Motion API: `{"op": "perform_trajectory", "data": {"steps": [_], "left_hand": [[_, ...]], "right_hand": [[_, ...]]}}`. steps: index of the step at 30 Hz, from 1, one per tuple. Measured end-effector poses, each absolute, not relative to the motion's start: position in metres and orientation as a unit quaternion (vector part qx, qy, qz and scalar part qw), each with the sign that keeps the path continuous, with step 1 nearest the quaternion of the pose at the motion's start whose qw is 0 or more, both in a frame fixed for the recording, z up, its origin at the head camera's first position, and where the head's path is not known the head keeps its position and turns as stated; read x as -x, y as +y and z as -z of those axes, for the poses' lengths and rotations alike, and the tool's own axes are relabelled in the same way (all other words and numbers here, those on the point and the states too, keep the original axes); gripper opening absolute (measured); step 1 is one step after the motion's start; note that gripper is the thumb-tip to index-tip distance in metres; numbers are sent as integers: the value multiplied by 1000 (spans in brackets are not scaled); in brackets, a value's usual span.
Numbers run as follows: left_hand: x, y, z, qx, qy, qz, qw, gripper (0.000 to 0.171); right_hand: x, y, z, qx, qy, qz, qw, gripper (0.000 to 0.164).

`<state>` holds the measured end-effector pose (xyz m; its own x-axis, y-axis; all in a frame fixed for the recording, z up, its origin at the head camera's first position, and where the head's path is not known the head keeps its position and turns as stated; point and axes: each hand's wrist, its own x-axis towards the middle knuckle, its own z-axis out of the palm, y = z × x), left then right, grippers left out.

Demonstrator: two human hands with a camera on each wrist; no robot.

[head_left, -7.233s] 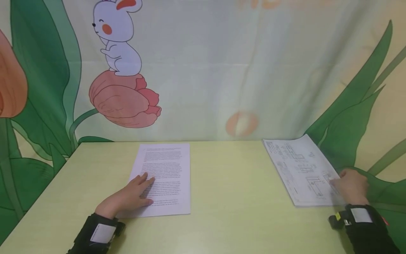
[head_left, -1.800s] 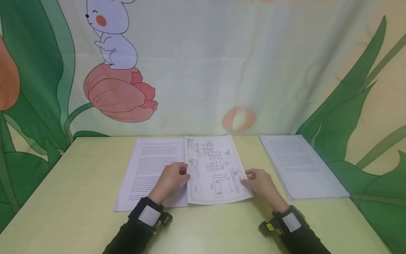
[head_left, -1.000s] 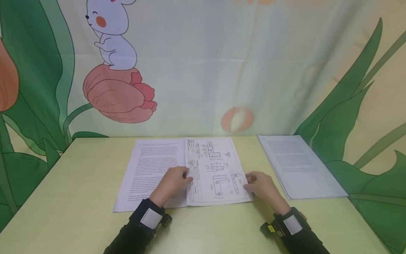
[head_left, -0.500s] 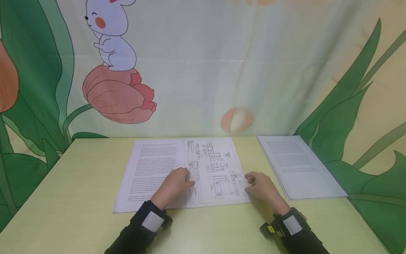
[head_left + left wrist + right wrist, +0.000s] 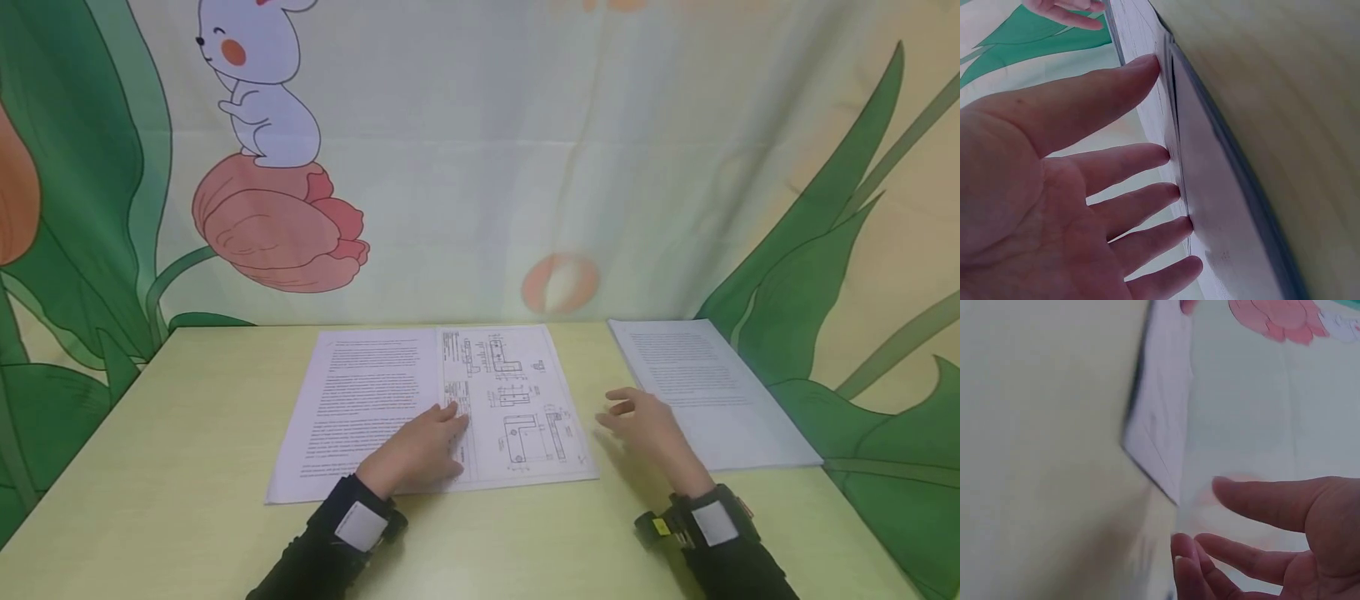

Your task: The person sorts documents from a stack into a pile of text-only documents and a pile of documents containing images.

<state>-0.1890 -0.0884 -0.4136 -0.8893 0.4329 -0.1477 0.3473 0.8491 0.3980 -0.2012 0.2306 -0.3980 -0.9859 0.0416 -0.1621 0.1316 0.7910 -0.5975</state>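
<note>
Right hand (image 5: 654, 429) off drawing (image 5: 517, 404), nearer text stack (image 5: 701, 375)

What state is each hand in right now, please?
Left hand: open, touching the page of drawings.
Right hand: open, holding nothing.

Table (image 5: 150, 467): pale yellow top | text pages (image 5: 360, 392): flat, by the far edge, left of its middle | drawing sheet (image 5: 517, 375): by the far edge's middle, meeting the text pages, overlap unclear | paper stack (image 5: 720, 417): at the far right corner, along the right edge
</note>
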Motion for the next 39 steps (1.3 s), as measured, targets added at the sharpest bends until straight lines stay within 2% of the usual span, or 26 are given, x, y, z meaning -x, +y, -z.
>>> {"op": "perform_trajectory", "data": {"steps": [7,14,27,31,36,39], "left_hand": [[190,-90,414,-211,955,-174,111,64],[189,-91,414,-201,954,-187,119,64],[189,-89,414,-210,955,-173,118,65],[189,-89,413,-208,955,-176,117,65],[189,-89,415,-206,956,-174,115,65],[189,-89,416,-208,955,-175,114,65]], "right_hand": [[201,284,383,-96,951,290,45,63],[196,334,390,-147,953,262,33,69],[188,415,411,-168,965,201,17,73],[183,434,410,-146,973,179,12,71],[183,442,407,-136,980,136,50,68],[187,441,405,-149,978,116,92,80]]}}
